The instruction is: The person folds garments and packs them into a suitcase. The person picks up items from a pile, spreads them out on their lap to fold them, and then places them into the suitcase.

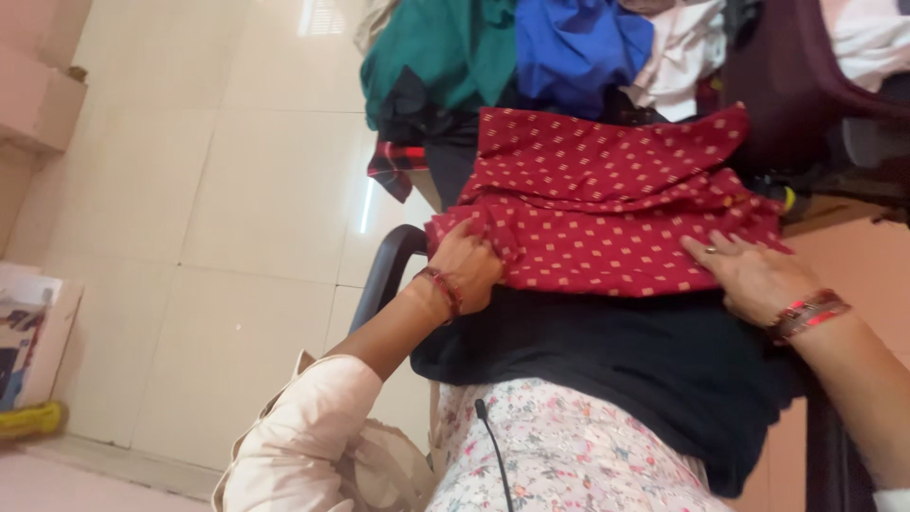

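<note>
seen from above, the left hand (466, 265) pinches the near-left corner of a red dotted cloth (607, 204) while the right hand (749, 275) presses flat and open on its near-right edge, the cloth spread crosswise between them over a black garment (616, 370), a heap of clothes (531, 47) beyond.

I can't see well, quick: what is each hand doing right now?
Left hand: closed, gripping the edge of the red dotted cloth.
Right hand: open, lying flat on the same cloth.
</note>
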